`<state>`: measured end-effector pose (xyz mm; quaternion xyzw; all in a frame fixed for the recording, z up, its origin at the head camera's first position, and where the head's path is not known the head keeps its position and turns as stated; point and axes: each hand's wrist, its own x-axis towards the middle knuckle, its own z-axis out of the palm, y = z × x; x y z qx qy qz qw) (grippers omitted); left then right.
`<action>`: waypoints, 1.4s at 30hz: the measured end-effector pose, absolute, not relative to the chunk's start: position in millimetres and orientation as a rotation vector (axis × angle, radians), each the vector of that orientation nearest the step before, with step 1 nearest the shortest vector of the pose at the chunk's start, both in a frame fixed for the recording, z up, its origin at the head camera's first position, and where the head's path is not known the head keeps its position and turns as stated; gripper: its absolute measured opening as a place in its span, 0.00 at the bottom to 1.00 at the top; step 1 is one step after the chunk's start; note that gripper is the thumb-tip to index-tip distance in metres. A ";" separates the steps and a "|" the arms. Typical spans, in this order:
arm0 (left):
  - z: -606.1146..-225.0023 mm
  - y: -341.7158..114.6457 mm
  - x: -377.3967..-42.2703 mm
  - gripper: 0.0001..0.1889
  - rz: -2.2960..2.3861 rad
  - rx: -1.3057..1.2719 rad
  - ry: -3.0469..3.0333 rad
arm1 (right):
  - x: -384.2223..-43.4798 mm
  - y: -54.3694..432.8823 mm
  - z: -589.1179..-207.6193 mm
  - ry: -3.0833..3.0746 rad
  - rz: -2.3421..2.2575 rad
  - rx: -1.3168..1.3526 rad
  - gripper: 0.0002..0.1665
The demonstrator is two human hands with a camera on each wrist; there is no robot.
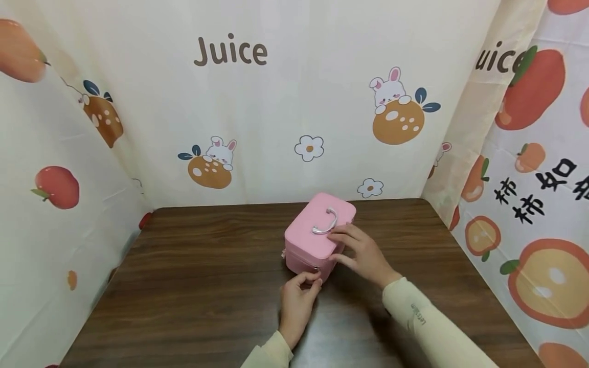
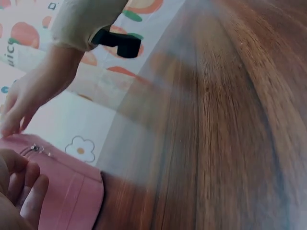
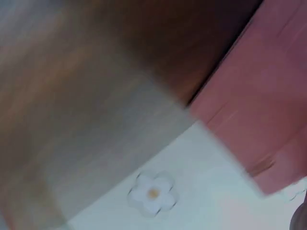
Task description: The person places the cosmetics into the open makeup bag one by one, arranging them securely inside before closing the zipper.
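Observation:
A pink box-shaped case (image 1: pixel 309 232) with a silver handle (image 1: pixel 332 225) on its lid sits at an angle on the table. My left hand (image 1: pixel 296 301) is at its near corner, thumb and bent fingertips close together just below the metal zipper pull (image 1: pixel 316 269). In the left wrist view, the zipper pull (image 2: pixel 36 148) shows just above the curled fingers (image 2: pixel 38 196); I cannot tell whether they pinch part of it. My right hand (image 1: pixel 363 253) rests on the lid's right edge, its fingers near the handle and thumb near the front corner.
The dark wooden table (image 1: pixel 198 276) extends around the case. A printed curtain (image 1: pixel 285 102) with fruit, rabbits and flowers hangs behind it, and more printed cloth (image 1: pixel 552 204) hangs along the right side. A black band (image 2: pixel 117 42) circles the right wrist.

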<state>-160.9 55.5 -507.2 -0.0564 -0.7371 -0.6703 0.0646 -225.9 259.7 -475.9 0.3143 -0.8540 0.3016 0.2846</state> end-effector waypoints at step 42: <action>-508.6 46.0 -169.4 0.05 -2.109 0.005 -2.086 | -217.0 274.3 -492.9 -2.223 0.974 0.363 0.29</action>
